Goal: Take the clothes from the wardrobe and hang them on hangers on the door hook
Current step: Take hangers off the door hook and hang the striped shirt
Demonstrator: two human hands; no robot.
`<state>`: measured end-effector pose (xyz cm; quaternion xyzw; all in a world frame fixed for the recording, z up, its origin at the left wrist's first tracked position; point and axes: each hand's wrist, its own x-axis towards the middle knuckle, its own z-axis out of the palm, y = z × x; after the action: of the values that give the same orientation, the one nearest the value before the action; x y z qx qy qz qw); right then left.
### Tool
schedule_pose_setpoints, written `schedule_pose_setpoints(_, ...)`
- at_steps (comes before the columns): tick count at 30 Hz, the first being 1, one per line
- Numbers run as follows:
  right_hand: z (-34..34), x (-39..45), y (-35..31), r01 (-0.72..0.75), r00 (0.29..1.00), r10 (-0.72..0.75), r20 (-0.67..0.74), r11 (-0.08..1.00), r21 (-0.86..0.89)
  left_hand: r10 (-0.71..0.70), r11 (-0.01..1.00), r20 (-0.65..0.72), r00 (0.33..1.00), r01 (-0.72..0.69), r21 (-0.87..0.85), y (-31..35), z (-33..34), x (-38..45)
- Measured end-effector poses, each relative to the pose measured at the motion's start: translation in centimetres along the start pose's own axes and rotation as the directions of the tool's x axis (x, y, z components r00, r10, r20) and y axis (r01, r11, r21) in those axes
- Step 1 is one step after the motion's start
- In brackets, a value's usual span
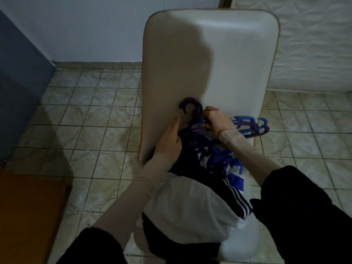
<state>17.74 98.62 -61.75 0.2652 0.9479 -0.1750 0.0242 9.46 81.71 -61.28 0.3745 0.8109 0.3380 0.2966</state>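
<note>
Right hand [213, 121] grips one hanger [192, 119] from the pile; left hand [168, 141] lies flat, fingers straight, on the clothes [192, 187]. Risk: hooks tangle, dragging spare hangers [251, 126] off the chair [205, 60].

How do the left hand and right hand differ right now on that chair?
The left hand lies flat with straight fingers on the dark garment; the right hand is curled round a blue hanger. The left hand sits nearer the chair's left edge; the right hand is further back, by the spare hangers. Both wear beige sleeves.
</note>
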Motion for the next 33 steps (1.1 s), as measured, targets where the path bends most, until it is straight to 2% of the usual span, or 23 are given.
schedule_pose_setpoints(5,-0.7,-2.0,-0.2,0.044,0.995,-0.038,-0.09,0.997,0.068,0.007,0.999,0.016,1.0,-0.007,0.051,0.2,1.2,-0.2)
schedule_pose_setpoints(11,-1.1,-6.9,0.6,0.034,0.988,-0.026,-0.151,0.998,0.052,0.061,0.996,-0.008,0.998,-0.061,0.072,1.0,3.4,-0.9)
schedule_pose_setpoints(16,2.7,-10.3,3.1,-0.032,0.997,0.029,0.071,0.999,0.041,0.041,0.994,0.079,0.996,-0.048,0.1,1.0,7.0,-1.1)
schedule_pose_setpoints(18,4.3,-11.4,4.0,-0.115,0.98,0.112,0.162,0.993,0.013,0.008,0.991,0.119,0.993,-0.023,0.129,1.1,8.8,-0.8)
schedule_pose_setpoints(21,6.4,-12.1,5.0,-0.25,0.95,0.235,0.205,0.967,0.051,-0.053,0.976,0.163,0.985,0.017,0.217,1.3,11.4,-0.1)
schedule_pose_setpoints(26,9.0,-11.7,6.1,-0.281,0.959,0.267,0.091,0.938,0.202,-0.162,0.961,0.117,0.98,0.129,0.246,1.1,13.8,0.6)
schedule_pose_setpoints(30,9.8,-11.3,6.4,-0.266,0.959,0.282,-0.01,0.915,0.304,-0.167,0.963,0.049,0.985,0.152,0.223,0.7,14.4,0.3)
schedule_pose_setpoints(33,9.3,-11.5,6.3,-0.213,0.969,0.245,-0.04,0.903,0.373,-0.148,0.978,0.047,0.988,0.139,0.152,0.7,14.1,0.1)
